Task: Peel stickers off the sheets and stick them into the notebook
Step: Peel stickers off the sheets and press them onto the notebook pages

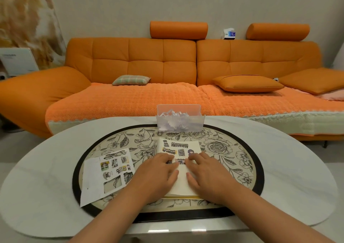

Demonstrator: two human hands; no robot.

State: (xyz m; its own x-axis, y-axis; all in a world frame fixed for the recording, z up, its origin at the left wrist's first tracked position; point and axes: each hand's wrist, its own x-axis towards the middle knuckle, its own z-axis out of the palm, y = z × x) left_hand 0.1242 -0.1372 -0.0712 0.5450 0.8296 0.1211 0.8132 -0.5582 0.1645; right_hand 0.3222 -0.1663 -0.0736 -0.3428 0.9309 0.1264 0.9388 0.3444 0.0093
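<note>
Warm, even indoor light with soft shadows; wide-angle bending curves the edges, and fine detail is slightly soft.

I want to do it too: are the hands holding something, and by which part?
Nothing is gripped. Left hand and right hand lie flat on the notebook, fingertips pressing a sticker at its two ends.

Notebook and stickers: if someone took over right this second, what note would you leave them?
Left hand: flat, fingers pressing the notebook page.
Right hand: flat, pressing the same page.
The notebook lies open on the floral mat; the sticker sheet lies left of it.
Done: several stickers on the upper page; one strip lies between the fingertips.
Left: peel the sheet's remaining stickers, fill the bare lower page.
</note>
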